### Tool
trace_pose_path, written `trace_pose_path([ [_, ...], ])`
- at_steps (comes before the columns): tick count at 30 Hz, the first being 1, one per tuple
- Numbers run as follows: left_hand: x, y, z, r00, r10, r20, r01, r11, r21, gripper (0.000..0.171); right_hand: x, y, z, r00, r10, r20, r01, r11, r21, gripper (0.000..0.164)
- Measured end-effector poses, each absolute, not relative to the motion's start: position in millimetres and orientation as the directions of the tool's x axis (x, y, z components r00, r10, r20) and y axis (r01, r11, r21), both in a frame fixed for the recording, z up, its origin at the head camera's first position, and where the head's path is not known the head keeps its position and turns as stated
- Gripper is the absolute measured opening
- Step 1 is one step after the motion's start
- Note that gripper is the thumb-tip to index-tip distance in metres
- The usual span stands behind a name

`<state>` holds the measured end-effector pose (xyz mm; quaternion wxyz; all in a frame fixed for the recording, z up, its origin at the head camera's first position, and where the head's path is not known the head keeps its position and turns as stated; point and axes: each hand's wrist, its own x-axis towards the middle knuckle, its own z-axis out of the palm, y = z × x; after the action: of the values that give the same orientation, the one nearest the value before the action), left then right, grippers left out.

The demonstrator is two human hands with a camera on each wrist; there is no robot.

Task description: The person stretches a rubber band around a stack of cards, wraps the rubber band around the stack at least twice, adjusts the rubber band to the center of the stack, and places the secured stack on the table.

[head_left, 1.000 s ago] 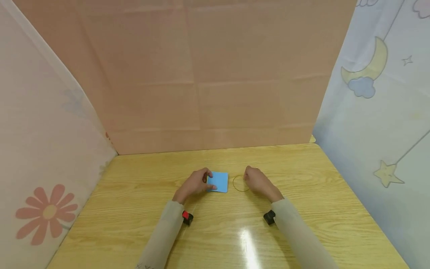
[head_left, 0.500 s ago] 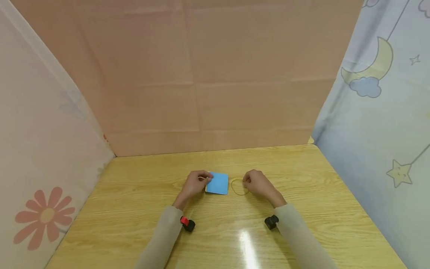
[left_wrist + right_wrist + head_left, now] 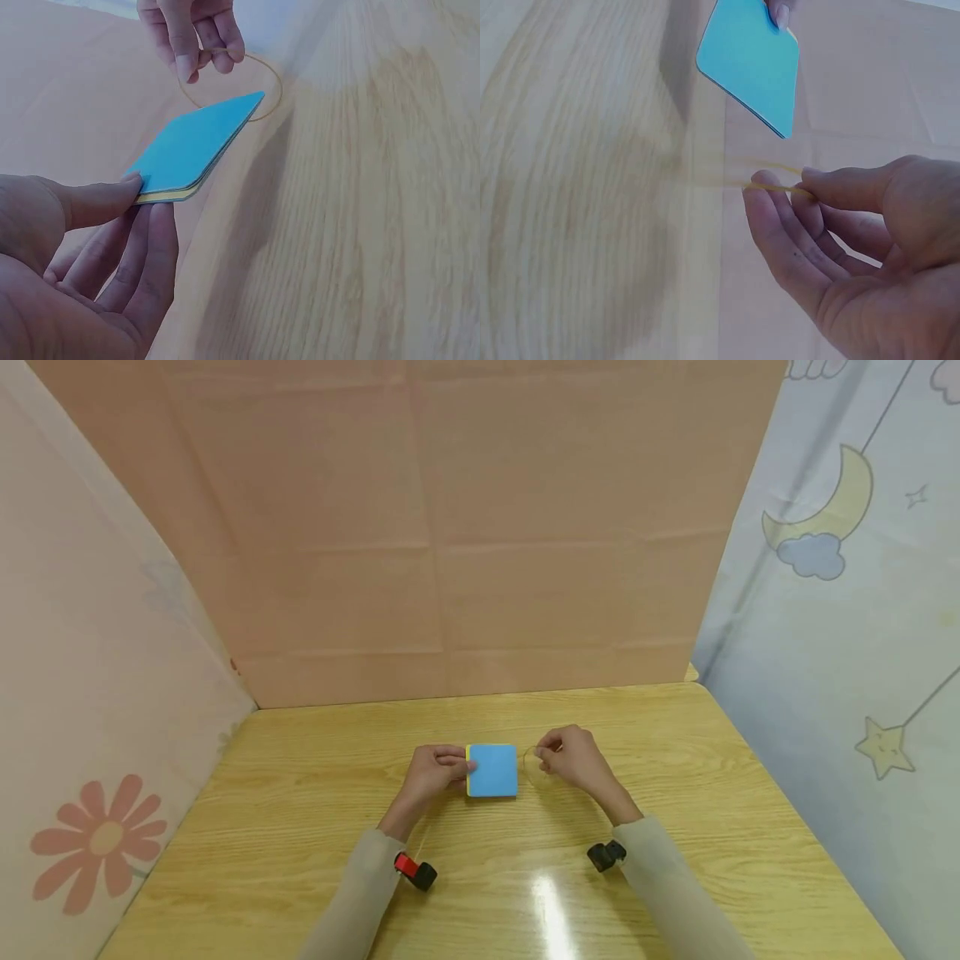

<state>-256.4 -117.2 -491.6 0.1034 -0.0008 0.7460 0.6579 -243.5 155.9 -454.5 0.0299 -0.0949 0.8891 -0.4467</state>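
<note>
A thin stack of square cards [image 3: 492, 770], blue on top with a yellow layer showing beneath, is pinched at its left edge by my left hand [image 3: 432, 774]. In the left wrist view the thumb lies on the blue face [image 3: 191, 142] and the fingers support it from below, with the stack raised over the table. To the right, my right hand [image 3: 576, 762] pinches a thin yellowish rubber band [image 3: 780, 186] between thumb and fingertips. The band hangs as a loose loop close to the stack's right edge, and in the left wrist view it shows behind the far corner.
Both hands are above a wood-grain table [image 3: 315, 827]. A plain pinkish cloth [image 3: 450, 568] stands along its back edge, with patterned cloths on the left [image 3: 97, 610] and right [image 3: 810, 635].
My left hand has shifted its grip to the stack's left edge and lifted it, moving it slightly right. My right hand has raised the rubber band, and its fingers have opened out somewhat.
</note>
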Motion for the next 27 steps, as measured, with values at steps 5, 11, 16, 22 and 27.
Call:
trace_pose_path([
  [5,-253,-117,-486,-0.972,0.158,-0.176,-0.161,0.105,0.981,0.032,-245,152,-447,-0.985,-0.17,0.034,-0.125,0.557,-0.821,0.021],
  [11,-250,-118,-484,-0.967,0.188,-0.173,-0.162,0.072,0.984,0.031,-246,145,-439,-0.985,-0.168,0.042,-0.127,0.532,-0.837,0.022],
  [16,-248,-116,-482,-0.965,0.199,-0.172,-0.164,0.055,0.985,0.03,-247,141,-434,-0.982,-0.177,0.065,-0.15,0.527,-0.836,0.02],
  [22,-245,-116,-483,-0.967,0.203,-0.154,-0.146,0.055,0.988,0.029,-248,137,-435,-0.975,-0.202,0.092,-0.188,0.525,-0.83,0.019],
  [27,-244,-116,-484,-0.969,0.202,-0.139,-0.133,0.039,0.99,0.03,-248,134,-435,-0.974,-0.203,0.103,-0.196,0.514,-0.835,0.02],
])
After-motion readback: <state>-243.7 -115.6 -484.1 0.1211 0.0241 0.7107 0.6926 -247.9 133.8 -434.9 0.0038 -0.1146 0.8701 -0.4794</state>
